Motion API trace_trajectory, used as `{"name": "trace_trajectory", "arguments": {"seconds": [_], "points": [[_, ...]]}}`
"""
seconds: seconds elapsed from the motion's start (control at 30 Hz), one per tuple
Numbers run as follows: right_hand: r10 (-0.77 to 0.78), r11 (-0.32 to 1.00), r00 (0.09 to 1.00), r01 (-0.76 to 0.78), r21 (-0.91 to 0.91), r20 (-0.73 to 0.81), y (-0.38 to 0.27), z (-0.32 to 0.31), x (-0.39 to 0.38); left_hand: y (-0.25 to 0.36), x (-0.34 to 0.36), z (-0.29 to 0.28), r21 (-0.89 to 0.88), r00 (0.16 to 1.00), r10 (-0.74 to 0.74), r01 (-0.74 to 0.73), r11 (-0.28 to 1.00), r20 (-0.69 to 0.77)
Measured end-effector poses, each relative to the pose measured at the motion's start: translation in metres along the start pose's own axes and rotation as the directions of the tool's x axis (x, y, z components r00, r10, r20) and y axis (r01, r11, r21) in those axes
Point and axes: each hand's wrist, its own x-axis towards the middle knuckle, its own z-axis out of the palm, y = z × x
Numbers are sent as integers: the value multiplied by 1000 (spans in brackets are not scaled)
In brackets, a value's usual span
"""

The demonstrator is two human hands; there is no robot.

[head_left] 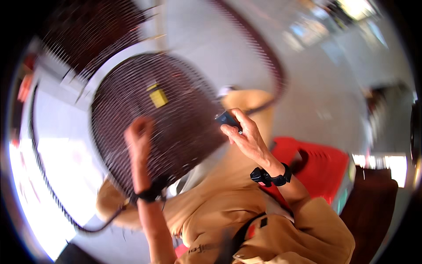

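Observation:
My right hand [251, 140] is closed around a small, dark blue, box-shaped object [228, 120], with the thumb along its near side. It is above the right edge of a round, dark brown woven surface [176, 141]. Over the left part of that surface is my left hand [140, 132], its fingers bent but smeared by motion. Whether anything is in them does not show. A small yellow pack [158, 97] with a dark band lies on the weave, beyond my left hand and apart from both hands. Each wrist wears a black band.
A red plastic seat [314, 169] stands to my right. Curved dark woven rims [268, 57] arc at the far right and at the left. Another dark woven panel [88, 33] is at the far left. My tan-clothed legs [248, 171] flank the round surface. Grey floor [321, 105] extends right.

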Motion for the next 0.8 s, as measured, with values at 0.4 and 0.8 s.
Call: {"name": "trace_trajectory", "arguments": {"seconds": [0.4, 0.8], "points": [[-396, 509, 56, -817, -270, -917, 105, -265, -296, -112, 31, -32, -39, 988, 142, -140, 989, 59], [-600, 55, 583, -653, -755, -548, 45, -232, -206, -25, 16, -24, 7, 998, 49, -49, 999, 33]]}}
